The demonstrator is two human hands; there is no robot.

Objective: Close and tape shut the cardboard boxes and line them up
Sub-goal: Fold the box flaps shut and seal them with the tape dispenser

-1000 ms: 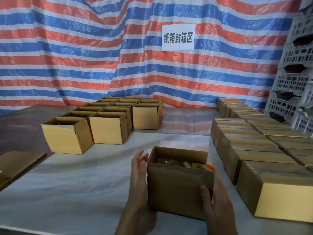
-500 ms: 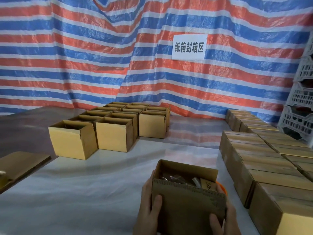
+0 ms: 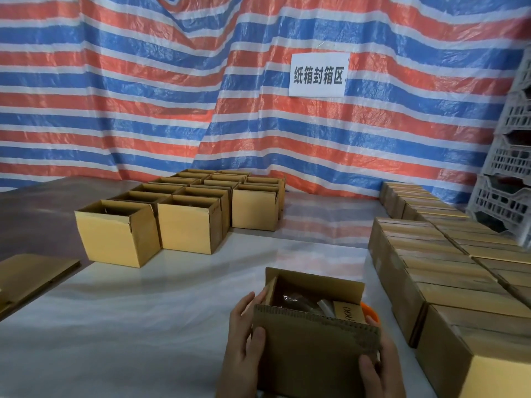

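Observation:
An open cardboard box sits on the white table right in front of me, flaps up, with wrapped goods visible inside. My left hand grips its left side, thumb on the near face. My right hand holds its right side, thumb on the front. An orange tape roll peeks out behind the box's right edge. Several open boxes stand in rows at the back left. Several closed boxes are lined up along the right.
A flat cardboard sheet lies at the left table edge. White plastic crates are stacked at the far right. A striped tarp with a paper sign hangs behind the table.
My left hand, which was open beside the box, has closed onto its left side. The box has come nearer to me and the view has tilted upward.

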